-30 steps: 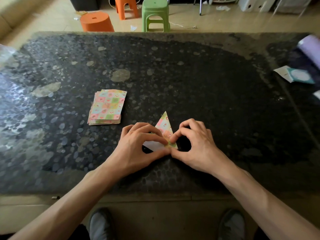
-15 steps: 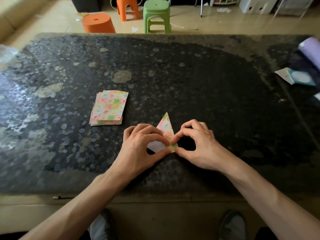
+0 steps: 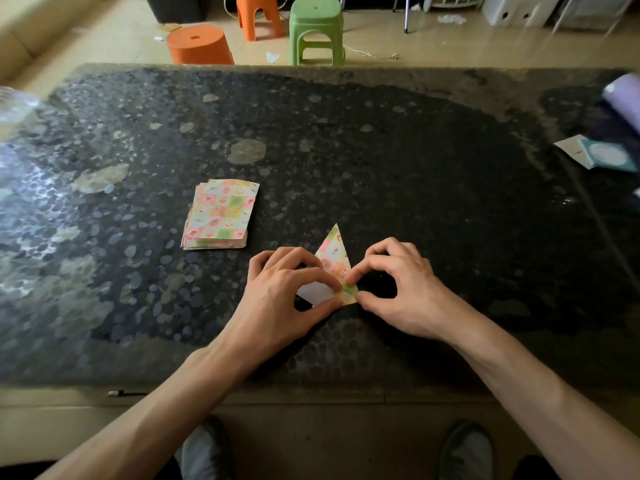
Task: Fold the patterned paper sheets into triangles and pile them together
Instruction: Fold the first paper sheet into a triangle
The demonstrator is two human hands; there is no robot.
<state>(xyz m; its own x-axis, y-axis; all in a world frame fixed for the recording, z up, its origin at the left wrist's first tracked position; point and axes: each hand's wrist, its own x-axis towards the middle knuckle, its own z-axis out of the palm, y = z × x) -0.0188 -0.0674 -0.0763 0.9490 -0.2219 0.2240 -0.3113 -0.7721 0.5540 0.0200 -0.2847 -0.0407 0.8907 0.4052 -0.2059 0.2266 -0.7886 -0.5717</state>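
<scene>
Head view: left hand (image 3: 277, 292) and right hand (image 3: 398, 289) both pinch the half-folded sheet (image 3: 334, 265) on the table (image 3: 415, 168), right of the stack (image 3: 220, 214). Thin, light paper likely creases easily; best pinched at corners and edges.

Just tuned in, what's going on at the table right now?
A person is mid-fold on one patterned sheet on the dark table. The left hand and right hand both pinch its near corner; its far end tapers to a point. A stack of flat sheets lies apart to its left, untouched.
</scene>
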